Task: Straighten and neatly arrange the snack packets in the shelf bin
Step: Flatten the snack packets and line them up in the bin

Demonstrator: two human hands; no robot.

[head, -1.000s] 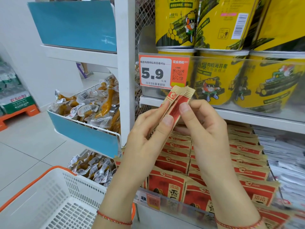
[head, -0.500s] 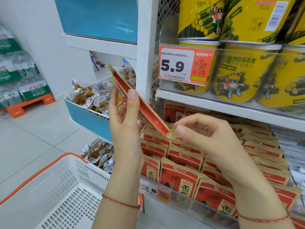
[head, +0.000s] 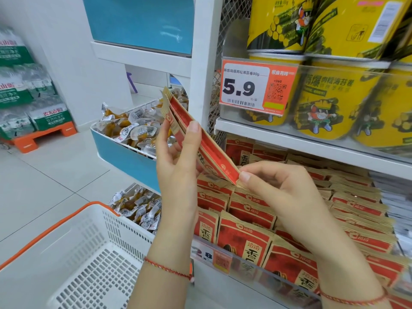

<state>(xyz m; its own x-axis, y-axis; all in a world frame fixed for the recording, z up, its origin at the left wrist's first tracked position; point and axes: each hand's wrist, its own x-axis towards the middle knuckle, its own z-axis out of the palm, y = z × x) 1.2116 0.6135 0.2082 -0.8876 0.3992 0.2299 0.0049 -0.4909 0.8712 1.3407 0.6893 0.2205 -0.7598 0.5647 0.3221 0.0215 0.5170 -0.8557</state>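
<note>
A small stack of red-and-tan snack packets [head: 214, 152] is held edge-on and tilted, upper end to the left, above the shelf bin [head: 256, 267]. My left hand [head: 180, 166] grips the stack's middle with thumb in front and fingers behind. My right hand [head: 276, 186] pinches its lower right corner. Below, the bin holds several rows of the same red packets [head: 249, 237] standing behind a clear front lip with a price tag.
A white basket with orange rim [head: 73, 259] sits at lower left. Blue wire bins of clear-wrapped snacks [head: 131, 134] hang left of the white upright. Yellow tubs [head: 332, 101] and a 5.9 price tag [head: 256, 88] fill the shelf above.
The stack went from upright between both hands to tilted, upper end leaning left. My right hand slid down to its lower corner. The view shifted slightly left.
</note>
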